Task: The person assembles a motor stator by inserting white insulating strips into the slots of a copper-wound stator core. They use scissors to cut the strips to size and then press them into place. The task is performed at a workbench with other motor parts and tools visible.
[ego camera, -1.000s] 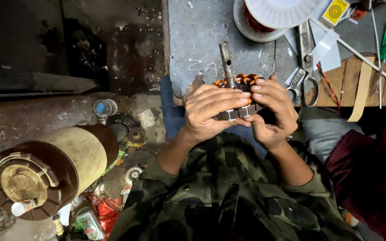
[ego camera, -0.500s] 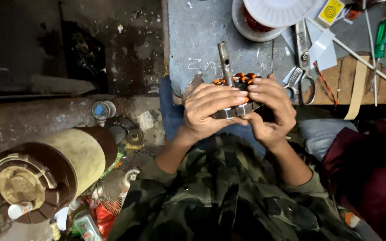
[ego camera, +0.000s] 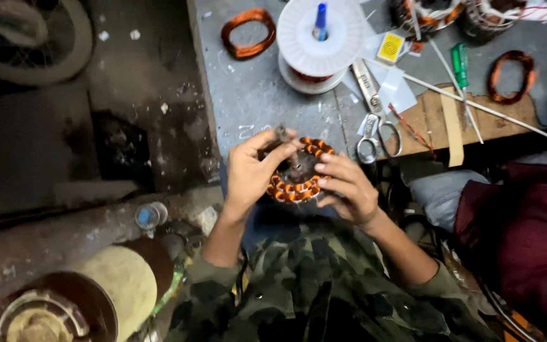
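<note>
while both hands sat curled over the top of the wound stator [ego camera: 297, 172] a second ago, hiding most of it, they have now parted to its flanks, so the ring of orange copper coils shows nearly whole. the view has also swung up, bringing more of the table [ego camera: 248, 95] into sight. judged from that, the work reads as having moved from pressing down on the windings to handling the stator by its edge.

left hand [ego camera: 251, 174]: closed on the stator's left rim, thumb and forefinger pinched at the top near a dark stub; whether they grip the stub itself, cannot tell.
right hand [ego camera: 344, 187]: fingers curled against the right rim, steadying it.
stator sits between the two hands, held just off the near table edge, above the lap.

counts, beyond the hands:
- loose copper coils: two, one [ego camera: 247, 31] up-left of the hands, one [ego camera: 509, 76] far right.
- white wire spool [ego camera: 320, 35]: one, blue core, straight ahead.
- scissors [ego camera: 375, 111]: one pair, just right of the right hand.
- green-handled screwdriver [ego camera: 458, 63]: one.
- further wound stators at far edge: two, partly cut off.
- large cylinder [ego camera: 90, 291] on floor, below-left of left hand: one.
</note>
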